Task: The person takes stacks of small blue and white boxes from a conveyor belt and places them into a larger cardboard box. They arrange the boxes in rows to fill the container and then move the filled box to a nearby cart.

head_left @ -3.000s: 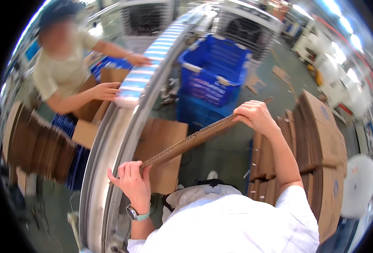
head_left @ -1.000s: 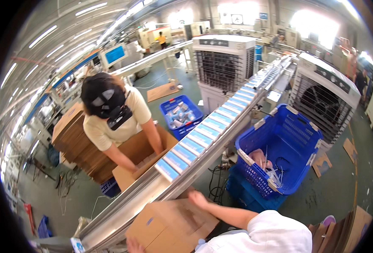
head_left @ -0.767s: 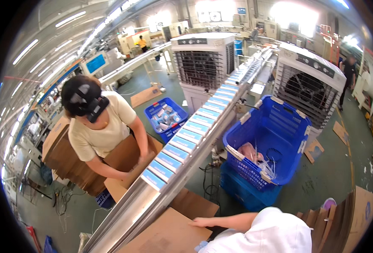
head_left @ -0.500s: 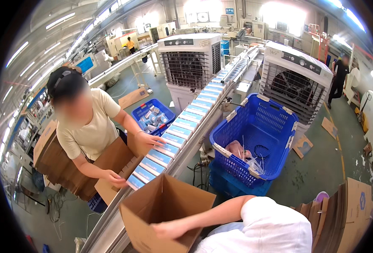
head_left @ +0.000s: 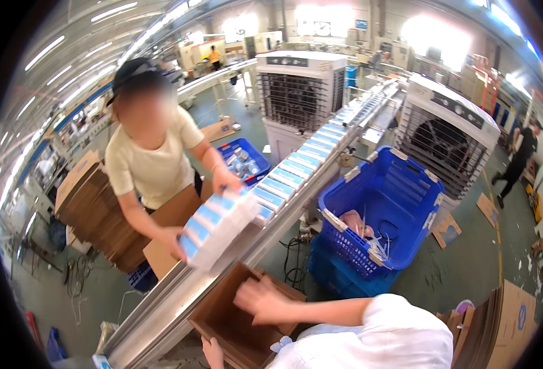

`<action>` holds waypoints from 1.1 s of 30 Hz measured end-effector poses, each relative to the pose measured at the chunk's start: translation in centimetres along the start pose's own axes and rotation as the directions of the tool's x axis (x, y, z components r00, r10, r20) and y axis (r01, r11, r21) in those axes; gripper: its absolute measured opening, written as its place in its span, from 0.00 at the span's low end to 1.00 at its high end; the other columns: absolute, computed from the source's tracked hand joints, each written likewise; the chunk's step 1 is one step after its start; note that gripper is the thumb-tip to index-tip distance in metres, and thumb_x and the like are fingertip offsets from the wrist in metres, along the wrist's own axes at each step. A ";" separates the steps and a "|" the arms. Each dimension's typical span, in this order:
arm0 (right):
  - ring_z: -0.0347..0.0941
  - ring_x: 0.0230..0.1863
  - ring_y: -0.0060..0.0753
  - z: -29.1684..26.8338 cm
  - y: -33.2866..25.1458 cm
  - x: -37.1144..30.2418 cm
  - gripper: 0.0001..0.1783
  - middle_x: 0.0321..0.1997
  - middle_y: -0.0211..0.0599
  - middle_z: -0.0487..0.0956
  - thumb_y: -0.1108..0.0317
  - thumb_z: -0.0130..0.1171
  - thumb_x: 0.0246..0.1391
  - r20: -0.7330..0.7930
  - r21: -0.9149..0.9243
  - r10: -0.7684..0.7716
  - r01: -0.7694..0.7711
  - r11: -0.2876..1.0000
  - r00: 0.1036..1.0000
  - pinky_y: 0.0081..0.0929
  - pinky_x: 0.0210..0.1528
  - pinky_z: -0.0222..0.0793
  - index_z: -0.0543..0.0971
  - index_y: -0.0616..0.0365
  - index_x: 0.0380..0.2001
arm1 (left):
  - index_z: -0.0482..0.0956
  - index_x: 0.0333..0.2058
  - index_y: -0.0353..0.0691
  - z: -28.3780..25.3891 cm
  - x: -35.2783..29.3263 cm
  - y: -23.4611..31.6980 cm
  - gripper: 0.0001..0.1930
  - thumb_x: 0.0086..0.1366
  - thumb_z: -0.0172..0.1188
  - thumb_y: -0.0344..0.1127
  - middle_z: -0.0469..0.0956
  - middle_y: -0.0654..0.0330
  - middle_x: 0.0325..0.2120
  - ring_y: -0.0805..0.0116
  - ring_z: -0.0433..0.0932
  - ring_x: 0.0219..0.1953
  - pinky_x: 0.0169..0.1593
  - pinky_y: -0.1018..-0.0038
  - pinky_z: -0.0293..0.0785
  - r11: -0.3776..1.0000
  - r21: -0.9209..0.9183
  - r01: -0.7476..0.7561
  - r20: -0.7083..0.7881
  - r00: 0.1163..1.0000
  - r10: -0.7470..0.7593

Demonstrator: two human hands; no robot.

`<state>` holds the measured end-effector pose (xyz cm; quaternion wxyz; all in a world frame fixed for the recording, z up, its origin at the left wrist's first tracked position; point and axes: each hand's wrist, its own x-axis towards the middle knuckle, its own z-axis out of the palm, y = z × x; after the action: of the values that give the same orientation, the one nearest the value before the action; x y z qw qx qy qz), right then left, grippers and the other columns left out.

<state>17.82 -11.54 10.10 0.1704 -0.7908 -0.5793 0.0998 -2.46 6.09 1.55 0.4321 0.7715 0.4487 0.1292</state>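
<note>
- Beside the conveyor, on your side, the box stood with its mouth upward.
- Your left hand touched its left side; how firm that grip was could not be told.
- Your right hand, blurred, was over the mouth, its grip loosely spread, nothing visible in it.
- Across from you, a co-worker held packs over the conveyor.
- Ahead, rightward, stood a crate.

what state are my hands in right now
Left hand: at the rim of the cardboard box, grip cannot be told.
Right hand: open, blurred, over the box, nothing seen in it.
</note>
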 end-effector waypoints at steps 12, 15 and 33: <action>0.74 0.36 0.49 5.8 7.1 1.8 0.22 0.35 0.55 0.76 0.66 0.43 0.45 0.287 0.048 0.435 -0.467 0.883 0.853 0.39 0.38 0.69 0.67 0.70 0.43 | 0.54 0.53 0.29 1.7 1.6 0.9 0.29 0.55 0.41 0.41 0.72 0.34 0.32 0.42 0.72 0.39 0.45 0.57 0.66 0.902 0.428 0.053 0.053 0.995 -0.083; 0.74 0.38 0.38 7.6 20.0 -3.0 0.23 0.37 0.49 0.76 0.60 0.56 0.42 0.256 0.426 0.469 -0.534 0.730 0.845 0.33 0.40 0.69 0.71 0.65 0.40 | 0.68 0.44 0.32 -5.1 1.0 -7.8 0.15 0.58 0.46 0.29 0.76 0.55 0.35 0.65 0.77 0.36 0.37 0.70 0.75 0.769 -0.593 0.238 0.318 0.947 -0.048; 0.68 0.48 0.45 17.3 16.3 -3.9 0.32 0.47 0.50 0.71 0.67 0.49 0.39 0.287 0.627 0.374 -0.468 0.623 0.882 0.32 0.50 0.63 0.64 0.51 0.53 | 0.67 0.39 0.26 6.9 -2.0 -10.8 0.22 0.52 0.52 0.40 0.73 0.36 0.33 0.42 0.72 0.39 0.43 0.61 0.69 0.993 0.043 0.106 0.177 0.978 -0.112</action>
<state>24.89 -17.01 -12.31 0.3818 -0.7776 -0.3096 0.3921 -5.81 3.09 -10.58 0.4642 0.7614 0.4516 0.0280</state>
